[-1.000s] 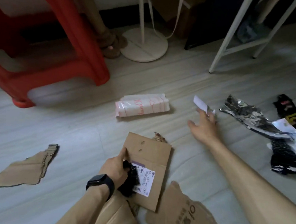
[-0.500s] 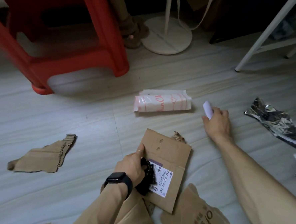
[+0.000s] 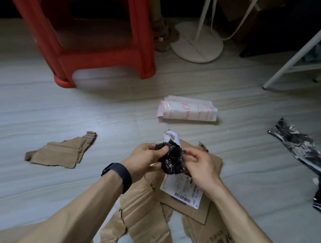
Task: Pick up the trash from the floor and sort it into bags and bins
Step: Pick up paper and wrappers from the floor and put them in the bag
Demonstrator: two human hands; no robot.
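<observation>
My left hand and right hand both pinch crumpled black wrapper, white paper scrap poking above it; bundle held over labelled cardboard on floor.

The left hand and right hand grip a crumpled black plastic wrapper, glossy and creased, with a scrap of matt white paper standing just above the grip. Beneath the grip lies matt brown corrugated cardboard, rough at its torn edges, bearing a smooth white paper label; a torn cardboard piece of the same dull finish lies well to its left. Beyond the grip a smooth white plastic packet has a soft sheen, and to the right a crinkled foil wrapper shines silver.
</observation>
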